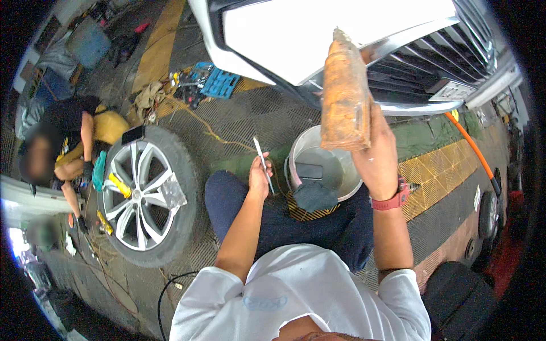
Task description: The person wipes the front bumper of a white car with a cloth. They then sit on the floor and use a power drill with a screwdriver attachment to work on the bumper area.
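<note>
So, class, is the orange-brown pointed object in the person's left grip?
No, the right grip holds the orange-brown pointed object, while the left grip holds a slim pale tool.

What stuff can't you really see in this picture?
All in the head view:
Right hand: most fingers are hidden behind the orange-brown bottle-shaped thing.
Thin silver stick in the left hand: too small to tell its exact kind.
Bucket: the dark cloth covers part of its near rim.
White car: the top edge cuts it off.
</note>
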`<act>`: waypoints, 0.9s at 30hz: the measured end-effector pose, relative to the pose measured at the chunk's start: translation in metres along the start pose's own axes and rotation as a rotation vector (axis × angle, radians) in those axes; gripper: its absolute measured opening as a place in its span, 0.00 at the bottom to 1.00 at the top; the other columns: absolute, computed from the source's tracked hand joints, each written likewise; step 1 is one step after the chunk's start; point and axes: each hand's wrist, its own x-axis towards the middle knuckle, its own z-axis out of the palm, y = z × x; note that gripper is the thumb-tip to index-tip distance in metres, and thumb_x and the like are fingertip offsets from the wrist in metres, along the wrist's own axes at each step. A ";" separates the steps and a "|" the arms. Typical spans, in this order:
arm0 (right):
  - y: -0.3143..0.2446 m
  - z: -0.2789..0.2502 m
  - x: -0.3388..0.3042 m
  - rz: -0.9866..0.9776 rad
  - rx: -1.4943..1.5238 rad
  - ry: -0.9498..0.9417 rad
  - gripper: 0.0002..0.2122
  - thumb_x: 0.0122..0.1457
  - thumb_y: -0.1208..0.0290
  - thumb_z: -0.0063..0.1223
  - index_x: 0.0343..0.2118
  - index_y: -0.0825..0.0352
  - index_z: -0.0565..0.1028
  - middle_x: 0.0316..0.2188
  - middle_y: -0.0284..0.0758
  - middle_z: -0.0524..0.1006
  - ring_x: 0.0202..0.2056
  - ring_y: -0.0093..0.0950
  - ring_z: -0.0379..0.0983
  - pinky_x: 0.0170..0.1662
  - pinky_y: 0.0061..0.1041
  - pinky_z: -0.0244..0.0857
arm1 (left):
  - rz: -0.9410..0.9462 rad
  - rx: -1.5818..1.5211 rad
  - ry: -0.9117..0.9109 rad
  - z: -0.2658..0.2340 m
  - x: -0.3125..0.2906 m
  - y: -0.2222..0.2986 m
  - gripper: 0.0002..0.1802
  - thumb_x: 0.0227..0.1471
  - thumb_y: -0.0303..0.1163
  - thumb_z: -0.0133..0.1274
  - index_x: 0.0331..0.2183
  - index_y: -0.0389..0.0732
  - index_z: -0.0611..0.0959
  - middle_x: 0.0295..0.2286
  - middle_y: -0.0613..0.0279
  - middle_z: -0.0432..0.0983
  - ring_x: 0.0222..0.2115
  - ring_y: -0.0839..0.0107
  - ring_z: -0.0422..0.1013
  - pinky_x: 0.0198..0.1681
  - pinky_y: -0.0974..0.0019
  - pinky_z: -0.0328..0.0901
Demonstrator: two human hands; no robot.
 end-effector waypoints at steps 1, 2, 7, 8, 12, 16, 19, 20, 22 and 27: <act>-0.001 -0.002 0.003 0.039 0.004 -0.036 0.24 0.57 0.75 0.64 0.55 0.73 0.69 0.45 0.56 0.79 0.49 0.57 0.75 0.48 0.43 0.71 | -0.014 0.001 0.010 0.000 0.001 0.000 0.19 0.70 0.47 0.42 0.51 0.49 0.79 0.27 0.72 0.70 0.25 0.77 0.64 0.30 0.70 0.62; 0.000 -0.002 0.003 0.043 0.000 -0.035 0.23 0.56 0.75 0.64 0.53 0.73 0.69 0.45 0.55 0.78 0.48 0.57 0.75 0.49 0.45 0.71 | -0.027 0.005 0.023 0.000 0.001 0.002 0.18 0.70 0.47 0.43 0.51 0.49 0.79 0.27 0.72 0.70 0.25 0.77 0.64 0.30 0.70 0.62; -0.001 -0.003 0.006 0.040 0.016 -0.027 0.20 0.53 0.74 0.64 0.47 0.71 0.70 0.43 0.53 0.77 0.48 0.55 0.73 0.49 0.48 0.69 | -0.038 -0.001 0.052 0.002 0.001 0.001 0.17 0.67 0.46 0.46 0.51 0.51 0.80 0.27 0.71 0.70 0.25 0.78 0.64 0.30 0.71 0.61; -0.001 -0.002 0.006 0.023 0.029 -0.015 0.20 0.53 0.74 0.64 0.47 0.71 0.70 0.43 0.53 0.77 0.48 0.56 0.73 0.50 0.48 0.69 | -0.041 0.000 0.064 0.004 0.001 0.001 0.17 0.67 0.46 0.46 0.50 0.50 0.80 0.27 0.72 0.71 0.25 0.78 0.64 0.29 0.72 0.61; 0.003 -0.001 0.004 0.025 0.007 -0.030 0.24 0.53 0.75 0.65 0.52 0.71 0.69 0.45 0.54 0.77 0.47 0.58 0.74 0.47 0.46 0.70 | -0.039 0.017 0.073 0.002 0.002 0.001 0.17 0.67 0.46 0.45 0.49 0.50 0.80 0.27 0.72 0.71 0.24 0.79 0.65 0.28 0.73 0.61; 0.004 0.000 0.004 0.017 -0.007 -0.039 0.24 0.52 0.74 0.66 0.51 0.71 0.69 0.46 0.53 0.77 0.49 0.56 0.73 0.49 0.46 0.69 | -0.029 0.036 0.085 0.006 -0.003 0.006 0.20 0.68 0.50 0.45 0.52 0.51 0.79 0.27 0.72 0.69 0.25 0.77 0.63 0.30 0.70 0.59; 0.001 0.000 0.004 0.014 0.009 -0.022 0.20 0.52 0.76 0.62 0.47 0.71 0.69 0.42 0.51 0.76 0.47 0.53 0.73 0.49 0.47 0.68 | 0.277 0.099 0.070 0.032 -0.020 0.033 0.15 0.68 0.50 0.48 0.45 0.51 0.79 0.27 0.76 0.68 0.24 0.83 0.60 0.26 0.74 0.56; 0.002 0.001 0.004 0.005 0.018 -0.004 0.17 0.52 0.78 0.60 0.45 0.71 0.69 0.40 0.50 0.76 0.45 0.53 0.74 0.48 0.48 0.68 | 0.391 0.123 0.059 0.051 -0.032 0.055 0.14 0.68 0.49 0.49 0.43 0.51 0.79 0.27 0.76 0.67 0.24 0.84 0.60 0.26 0.75 0.55; 0.009 0.000 0.001 -0.003 -0.023 0.011 0.18 0.51 0.78 0.60 0.45 0.71 0.69 0.40 0.50 0.76 0.45 0.52 0.74 0.47 0.47 0.68 | 0.647 0.107 0.000 0.111 -0.071 0.118 0.11 0.69 0.44 0.50 0.43 0.48 0.75 0.24 0.77 0.61 0.21 0.85 0.55 0.23 0.77 0.53; 0.002 0.009 0.004 -0.020 0.021 0.012 0.19 0.51 0.78 0.60 0.46 0.72 0.69 0.39 0.50 0.76 0.43 0.52 0.74 0.47 0.47 0.68 | 1.381 -0.293 -0.255 0.188 -0.235 0.282 0.11 0.67 0.43 0.51 0.42 0.47 0.75 0.25 0.78 0.61 0.21 0.85 0.55 0.27 0.76 0.54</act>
